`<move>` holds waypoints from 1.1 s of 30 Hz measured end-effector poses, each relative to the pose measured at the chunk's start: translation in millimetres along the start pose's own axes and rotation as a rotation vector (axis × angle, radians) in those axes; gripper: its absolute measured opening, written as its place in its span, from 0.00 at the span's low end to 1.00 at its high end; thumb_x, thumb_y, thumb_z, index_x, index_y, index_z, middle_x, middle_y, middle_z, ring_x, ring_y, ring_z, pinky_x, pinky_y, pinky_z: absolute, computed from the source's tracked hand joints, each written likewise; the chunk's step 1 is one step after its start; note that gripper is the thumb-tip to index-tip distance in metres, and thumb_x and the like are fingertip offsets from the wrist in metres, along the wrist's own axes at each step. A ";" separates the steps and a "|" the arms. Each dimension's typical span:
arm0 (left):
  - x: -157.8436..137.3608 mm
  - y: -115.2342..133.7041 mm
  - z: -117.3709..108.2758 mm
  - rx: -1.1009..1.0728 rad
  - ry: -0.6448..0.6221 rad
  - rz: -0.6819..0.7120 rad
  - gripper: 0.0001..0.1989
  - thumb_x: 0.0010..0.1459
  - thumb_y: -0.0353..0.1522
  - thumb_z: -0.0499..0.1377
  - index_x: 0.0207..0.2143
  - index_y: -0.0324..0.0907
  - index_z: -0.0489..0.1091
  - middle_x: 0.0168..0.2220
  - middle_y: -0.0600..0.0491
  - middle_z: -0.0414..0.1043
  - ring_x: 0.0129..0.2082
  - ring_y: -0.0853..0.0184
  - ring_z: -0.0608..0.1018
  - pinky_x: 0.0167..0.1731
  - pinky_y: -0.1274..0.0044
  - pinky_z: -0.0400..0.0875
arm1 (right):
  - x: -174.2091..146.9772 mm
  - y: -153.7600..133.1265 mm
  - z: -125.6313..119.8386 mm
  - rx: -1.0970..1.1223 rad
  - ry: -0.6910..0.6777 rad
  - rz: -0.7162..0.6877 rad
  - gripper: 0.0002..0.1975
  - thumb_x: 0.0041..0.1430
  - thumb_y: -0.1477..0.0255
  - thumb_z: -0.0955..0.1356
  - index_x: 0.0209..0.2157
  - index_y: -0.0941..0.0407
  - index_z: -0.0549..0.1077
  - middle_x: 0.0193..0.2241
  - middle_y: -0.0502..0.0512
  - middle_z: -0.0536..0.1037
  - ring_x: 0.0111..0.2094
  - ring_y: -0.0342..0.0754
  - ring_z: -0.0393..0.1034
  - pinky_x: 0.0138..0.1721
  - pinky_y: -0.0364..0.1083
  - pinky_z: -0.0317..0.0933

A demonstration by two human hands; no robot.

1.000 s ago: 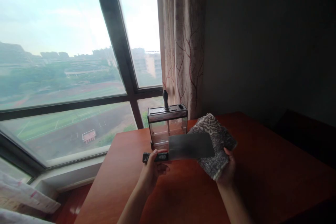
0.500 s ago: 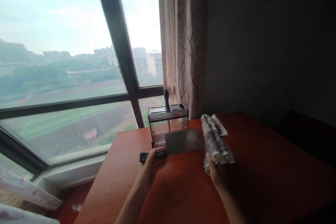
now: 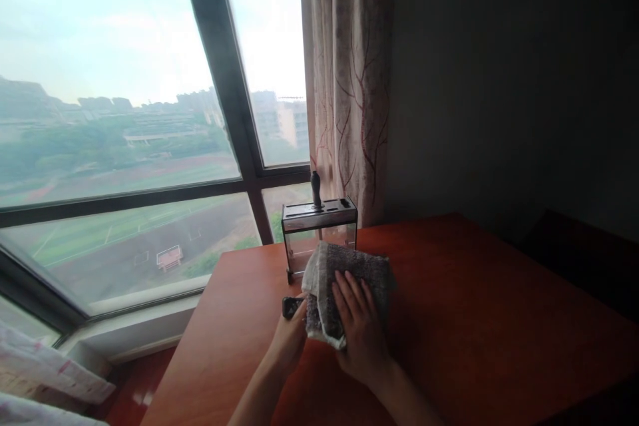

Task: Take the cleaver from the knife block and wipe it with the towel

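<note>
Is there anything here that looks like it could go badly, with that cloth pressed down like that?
The right hand presses a cloth over a flat blade, now hidden, so the fingers might slide onto its edge. The left hand grips only the dark handle end, so the blade could twist. The clear knife holder stands just behind and could be knocked.

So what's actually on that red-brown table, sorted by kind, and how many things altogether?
Knives: 2, the cleaver handle at the left hand and a dark handle upright in the holder
Cloths: 1, speckled cloth under the right hand
Clear holders: 1
Total: 4
</note>
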State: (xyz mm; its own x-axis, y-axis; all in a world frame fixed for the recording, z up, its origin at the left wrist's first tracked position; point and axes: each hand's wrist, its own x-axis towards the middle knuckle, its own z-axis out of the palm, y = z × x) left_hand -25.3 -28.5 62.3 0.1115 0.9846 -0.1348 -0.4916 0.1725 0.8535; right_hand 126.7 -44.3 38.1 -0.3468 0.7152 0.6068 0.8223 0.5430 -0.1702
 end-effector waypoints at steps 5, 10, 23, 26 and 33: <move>-1.0 3.1 -3.5 0.032 -0.005 -0.002 0.19 0.50 0.38 0.65 0.42 0.37 0.74 0.33 0.47 0.79 0.34 0.60 0.80 0.34 0.74 0.73 | 5.7 18.4 -0.3 0.010 0.061 0.028 0.39 0.48 0.76 0.62 0.63 0.60 0.51 0.65 0.61 0.52 0.65 0.60 0.43 0.61 0.63 0.42; 4.2 6.2 -13.0 0.079 -0.028 -0.050 0.22 0.49 0.41 0.65 0.43 0.35 0.73 0.37 0.42 0.79 0.35 0.55 0.81 0.36 0.70 0.73 | 3.0 52.2 6.2 -0.019 0.192 0.208 0.35 0.52 0.76 0.63 0.62 0.60 0.52 0.63 0.63 0.56 0.63 0.61 0.47 0.59 0.64 0.46; 1.7 -1.8 -2.7 0.021 -0.017 -0.013 0.20 0.48 0.39 0.66 0.42 0.38 0.74 0.39 0.44 0.79 0.39 0.55 0.79 0.40 0.68 0.73 | 6.4 4.6 0.6 0.021 0.098 0.093 0.38 0.48 0.76 0.62 0.63 0.62 0.52 0.65 0.62 0.50 0.65 0.62 0.41 0.61 0.64 0.44; -1.9 -0.1 1.8 -0.024 -0.020 0.006 0.19 0.49 0.39 0.65 0.43 0.39 0.75 0.40 0.46 0.79 0.44 0.54 0.77 0.43 0.69 0.72 | 10.1 -6.6 -0.5 0.046 0.060 0.028 0.39 0.48 0.74 0.63 0.63 0.62 0.51 0.65 0.61 0.51 0.65 0.62 0.41 0.61 0.63 0.43; 0.4 2.1 -2.1 -0.027 -0.029 0.012 0.17 0.49 0.38 0.65 0.41 0.38 0.75 0.41 0.45 0.79 0.44 0.53 0.77 0.43 0.68 0.72 | 9.7 20.1 -8.8 0.026 0.046 -0.044 0.37 0.49 0.75 0.64 0.62 0.58 0.55 0.64 0.58 0.56 0.65 0.59 0.44 0.61 0.62 0.44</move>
State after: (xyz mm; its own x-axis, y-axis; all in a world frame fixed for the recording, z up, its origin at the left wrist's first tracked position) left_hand -28.1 -27.7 62.9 0.1304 0.9854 -0.1095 -0.5163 0.1618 0.8410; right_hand 143.9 -30.3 47.3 -0.3606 0.6697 0.6492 0.7945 0.5851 -0.1622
